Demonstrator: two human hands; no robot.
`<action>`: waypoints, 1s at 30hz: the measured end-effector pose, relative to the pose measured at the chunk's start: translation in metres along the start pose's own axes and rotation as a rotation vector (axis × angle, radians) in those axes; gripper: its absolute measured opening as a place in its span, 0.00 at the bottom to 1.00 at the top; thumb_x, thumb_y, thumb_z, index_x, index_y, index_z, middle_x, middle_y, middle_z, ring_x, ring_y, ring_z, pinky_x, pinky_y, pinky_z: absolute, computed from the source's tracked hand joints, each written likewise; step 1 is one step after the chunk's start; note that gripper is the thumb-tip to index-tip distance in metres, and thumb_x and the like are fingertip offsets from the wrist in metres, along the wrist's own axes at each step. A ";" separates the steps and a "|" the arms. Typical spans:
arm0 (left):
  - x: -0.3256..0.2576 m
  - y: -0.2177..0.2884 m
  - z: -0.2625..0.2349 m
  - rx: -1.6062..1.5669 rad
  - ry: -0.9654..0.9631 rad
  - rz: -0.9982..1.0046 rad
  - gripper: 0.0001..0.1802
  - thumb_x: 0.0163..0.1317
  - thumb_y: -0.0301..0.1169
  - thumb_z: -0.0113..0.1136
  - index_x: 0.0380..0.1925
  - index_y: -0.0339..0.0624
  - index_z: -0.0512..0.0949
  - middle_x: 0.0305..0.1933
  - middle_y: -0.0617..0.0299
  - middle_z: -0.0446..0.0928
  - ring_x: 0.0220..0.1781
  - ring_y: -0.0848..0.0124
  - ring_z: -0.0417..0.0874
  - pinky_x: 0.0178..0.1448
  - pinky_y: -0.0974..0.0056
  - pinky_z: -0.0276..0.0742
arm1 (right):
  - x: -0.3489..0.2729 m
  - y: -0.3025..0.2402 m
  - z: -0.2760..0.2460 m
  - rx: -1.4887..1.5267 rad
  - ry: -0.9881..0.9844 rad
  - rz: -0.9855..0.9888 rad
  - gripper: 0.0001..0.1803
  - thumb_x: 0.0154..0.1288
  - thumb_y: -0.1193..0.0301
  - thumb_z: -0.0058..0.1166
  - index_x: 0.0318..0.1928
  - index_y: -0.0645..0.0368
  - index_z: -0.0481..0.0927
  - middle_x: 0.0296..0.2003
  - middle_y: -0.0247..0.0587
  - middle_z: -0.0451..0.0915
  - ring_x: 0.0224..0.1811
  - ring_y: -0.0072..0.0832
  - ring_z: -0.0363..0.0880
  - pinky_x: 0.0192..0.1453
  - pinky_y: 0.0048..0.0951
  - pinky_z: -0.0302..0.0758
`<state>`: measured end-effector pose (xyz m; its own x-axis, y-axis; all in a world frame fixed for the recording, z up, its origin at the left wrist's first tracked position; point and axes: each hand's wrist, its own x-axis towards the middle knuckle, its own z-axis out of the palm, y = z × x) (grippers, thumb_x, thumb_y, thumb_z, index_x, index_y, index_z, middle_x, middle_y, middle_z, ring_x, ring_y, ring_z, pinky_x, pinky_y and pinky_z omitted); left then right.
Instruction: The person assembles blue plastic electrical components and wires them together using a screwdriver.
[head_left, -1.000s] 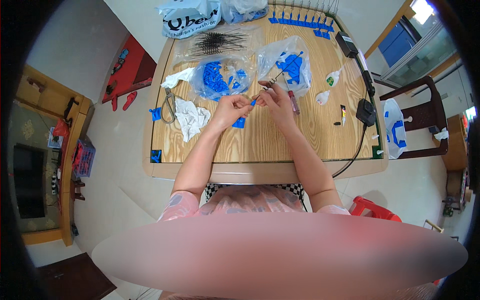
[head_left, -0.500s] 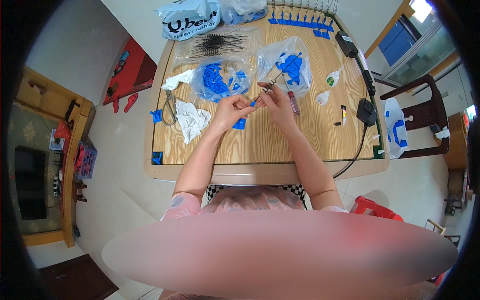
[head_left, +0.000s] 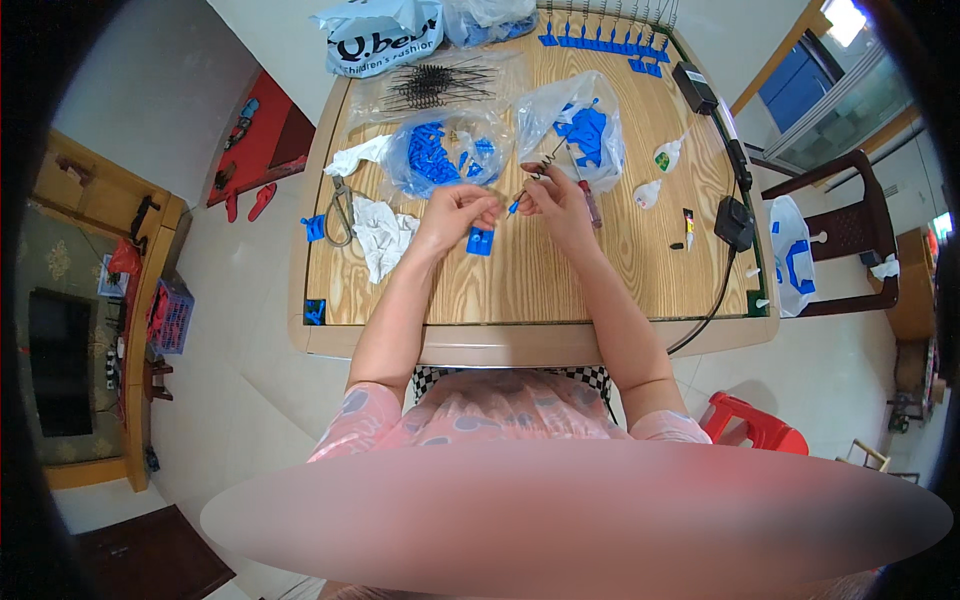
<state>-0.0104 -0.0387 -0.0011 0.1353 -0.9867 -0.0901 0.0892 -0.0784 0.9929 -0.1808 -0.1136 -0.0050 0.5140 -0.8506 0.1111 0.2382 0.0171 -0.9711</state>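
My right hand (head_left: 556, 205) pinches a black coiled wire (head_left: 549, 160), its thin end slanting up and away. A small blue plastic tip (head_left: 514, 207) sits at the wire's near end, pointing down to the left. Just left of it, apart from the tip, is my left hand (head_left: 455, 217), its fingers drawn together; whatever they hold, if anything, is hidden. Under that hand's fingertips a flat blue plastic piece (head_left: 480, 242) lies on the table. Beside my right hand rests a screwdriver (head_left: 590, 208) with a clear reddish handle, partly hidden.
Beyond my hands are an open bag of small blue parts (head_left: 428, 155), another of flat blue pieces (head_left: 585, 135), and a heap of black coiled wires (head_left: 432, 88). Scissors (head_left: 340, 212) and white cloth (head_left: 385, 238) lie left; glue bottles (head_left: 648, 194) and a black adapter (head_left: 734, 224) right.
My left hand has drawn back from the blue tip, leaving it in view on the wire held in my right hand. The flat blue piece shows more fully.
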 end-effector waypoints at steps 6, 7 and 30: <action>-0.005 0.013 -0.028 0.168 0.121 0.059 0.07 0.59 0.26 0.56 0.35 0.33 0.78 0.30 0.62 0.79 0.30 0.79 0.76 0.38 0.73 0.74 | 0.011 0.017 -0.028 -0.439 -0.091 0.218 0.12 0.62 0.70 0.51 0.42 0.67 0.73 0.22 0.38 0.78 0.20 0.21 0.75 0.22 0.22 0.70; -0.010 0.015 -0.031 0.253 0.095 0.095 0.08 0.56 0.25 0.58 0.36 0.33 0.79 0.29 0.62 0.79 0.30 0.78 0.77 0.37 0.73 0.73 | 0.011 0.018 -0.028 -0.439 -0.096 0.223 0.12 0.62 0.70 0.51 0.42 0.67 0.73 0.22 0.38 0.78 0.20 0.21 0.75 0.22 0.22 0.70; -0.034 -0.010 -0.006 -0.209 0.160 0.009 0.12 0.61 0.29 0.56 0.37 0.28 0.77 0.35 0.57 0.79 0.31 0.74 0.80 0.34 0.70 0.80 | 0.015 0.027 -0.037 -0.443 -0.002 0.202 0.18 0.60 0.68 0.52 0.47 0.67 0.72 0.23 0.41 0.80 0.20 0.23 0.77 0.24 0.23 0.72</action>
<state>-0.0103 -0.0039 -0.0086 0.2896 -0.9510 -0.1087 0.2873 -0.0219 0.9576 -0.1973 -0.1448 -0.0371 0.5158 -0.8521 -0.0888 -0.2403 -0.0445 -0.9697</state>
